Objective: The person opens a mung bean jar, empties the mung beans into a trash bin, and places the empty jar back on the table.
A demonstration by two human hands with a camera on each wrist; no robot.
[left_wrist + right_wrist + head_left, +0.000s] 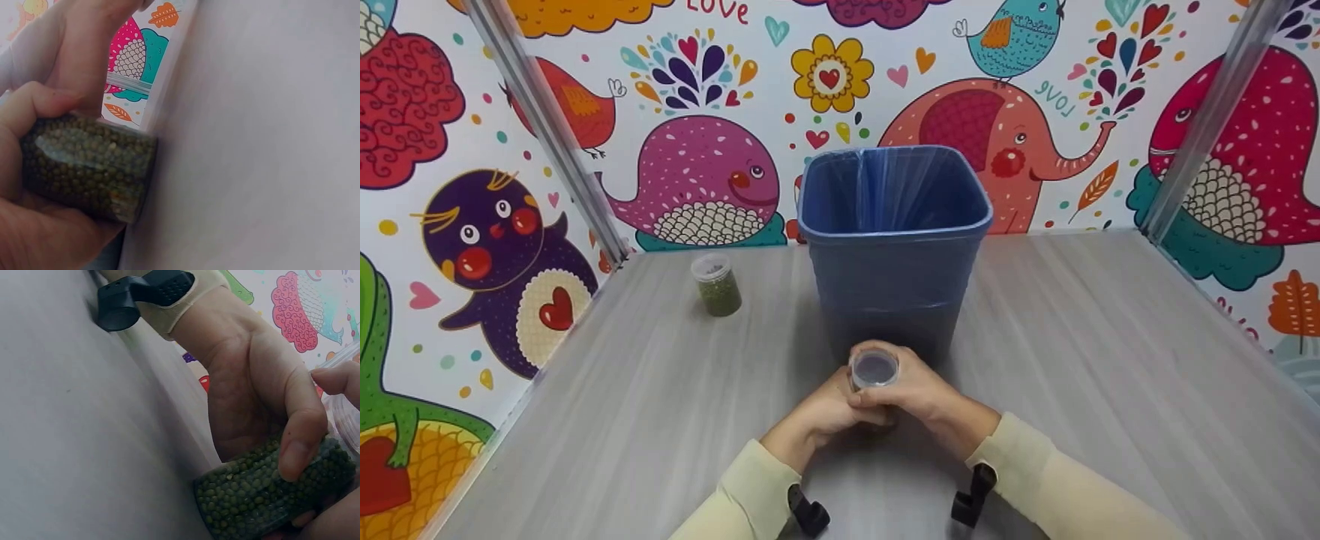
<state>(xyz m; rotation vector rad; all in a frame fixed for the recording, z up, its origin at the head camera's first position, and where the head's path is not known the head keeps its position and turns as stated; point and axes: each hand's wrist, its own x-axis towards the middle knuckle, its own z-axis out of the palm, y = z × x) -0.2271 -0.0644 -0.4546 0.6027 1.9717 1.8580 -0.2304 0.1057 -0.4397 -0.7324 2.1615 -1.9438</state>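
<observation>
A: What stands farthest left on the grey table [1110, 337]?

B: A small lidded jar of green beans [718, 284], alone, well apart from the hands.

A: And the left hand [817, 416]?

B: Its fingers and thumb curl round the body of a clear jar [874, 373] packed with green beans, which stands on the table just in front of the blue bin [894, 247].

A: The bin?

B: Lined with a blue bag; nothing shows inside it.

A: The right hand [919, 390]?

B: It wraps the same jar from the other side, fingers pinching near the lid. The jar sits between both hands, touching each.
</observation>
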